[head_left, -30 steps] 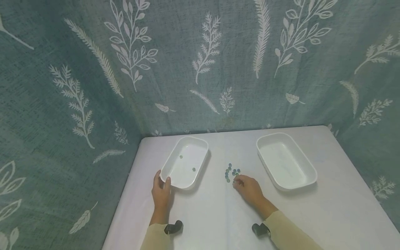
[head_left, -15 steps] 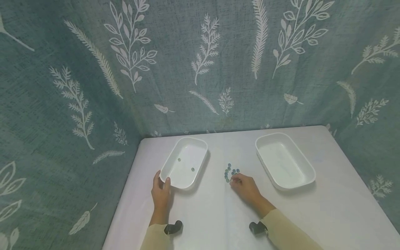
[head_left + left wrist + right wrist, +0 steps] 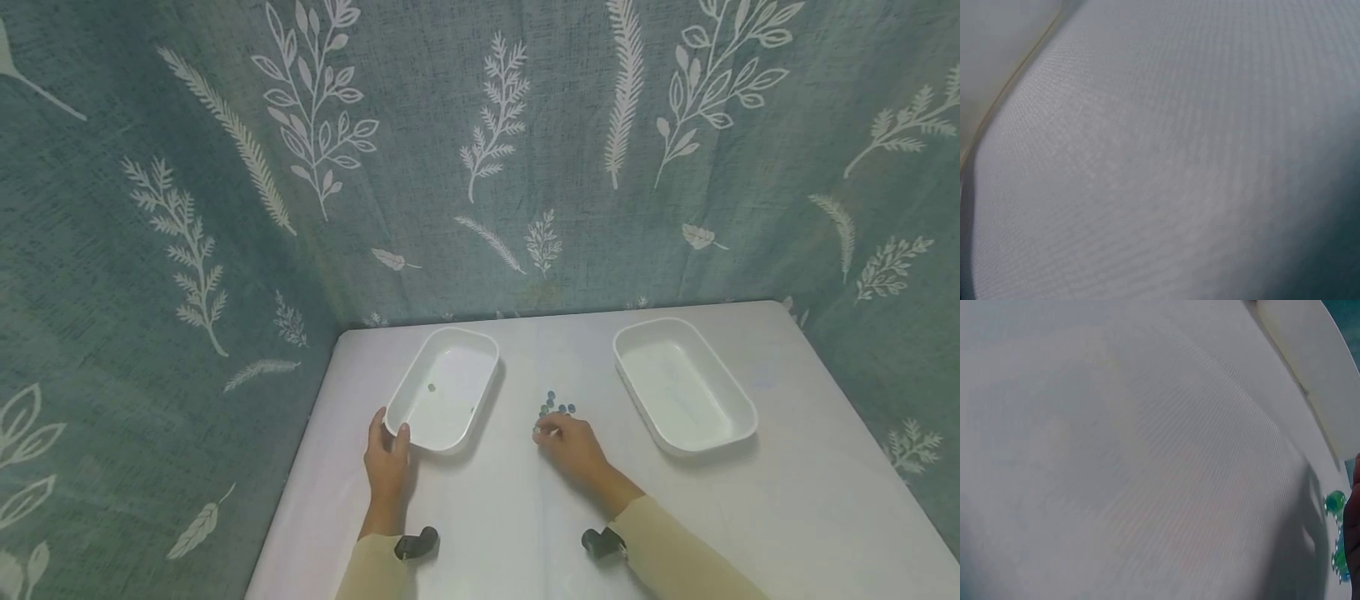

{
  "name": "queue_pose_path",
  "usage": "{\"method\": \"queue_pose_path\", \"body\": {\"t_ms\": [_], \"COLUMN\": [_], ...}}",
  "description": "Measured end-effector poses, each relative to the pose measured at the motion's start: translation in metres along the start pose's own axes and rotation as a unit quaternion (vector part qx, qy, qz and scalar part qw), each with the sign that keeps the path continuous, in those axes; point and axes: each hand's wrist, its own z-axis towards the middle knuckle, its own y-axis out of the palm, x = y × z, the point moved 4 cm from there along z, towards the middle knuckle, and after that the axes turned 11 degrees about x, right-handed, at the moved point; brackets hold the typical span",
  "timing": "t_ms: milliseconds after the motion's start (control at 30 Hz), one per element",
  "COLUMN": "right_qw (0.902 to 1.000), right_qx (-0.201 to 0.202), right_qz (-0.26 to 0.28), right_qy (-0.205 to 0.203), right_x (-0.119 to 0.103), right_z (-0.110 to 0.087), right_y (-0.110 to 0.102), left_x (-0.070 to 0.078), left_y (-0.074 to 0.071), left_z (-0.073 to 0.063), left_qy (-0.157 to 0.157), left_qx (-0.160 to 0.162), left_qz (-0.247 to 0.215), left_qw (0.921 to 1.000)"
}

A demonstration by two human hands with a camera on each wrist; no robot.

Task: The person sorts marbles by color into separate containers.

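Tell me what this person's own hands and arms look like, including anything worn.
The arms wear a pale beige fabric left sleeve and matching right sleeve. A small, dark, rounded device juts inward at each cuff. The left hand and right hand are ungloved.

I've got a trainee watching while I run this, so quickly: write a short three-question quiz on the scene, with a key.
1. Multiple choice. Where does the cluster of marbles lie?
a) between the left tray and the right tray
b) inside the right tray
c) beyond the far end of the left tray

2. True or false? The right hand is reaching into the right tray.

3. Short answer. Which tray does the left hand hold, and at which end, as the person sees it?

Key
1. a
2. False: the right hand is down at the marbles.
3. The left tray, at its near end.
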Motion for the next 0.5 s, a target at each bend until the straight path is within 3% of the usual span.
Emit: {"method": "queue_pose_path", "body": {"t_ms": [233,500], "right_qw": [0.9995,0.9990], "right_qx": [0.001,-0.008], "right_qz": [-0.011,0.012], "right_qy": [-0.028,-0.043], "right_x": [-0.011,-0.020], "right_z": [0.005,0.010], "right_y": [0.008,0.017], "left_x": [0.000,0.001], "left_y": [0.001,0.001], "left_z": [0.001,0.001], "left_qy": [0.005,0.006], "left_qx": [0.004,0.003], "left_qz": [-0.005,-0.008], "left_qw": [1.0000,0.9999]}}
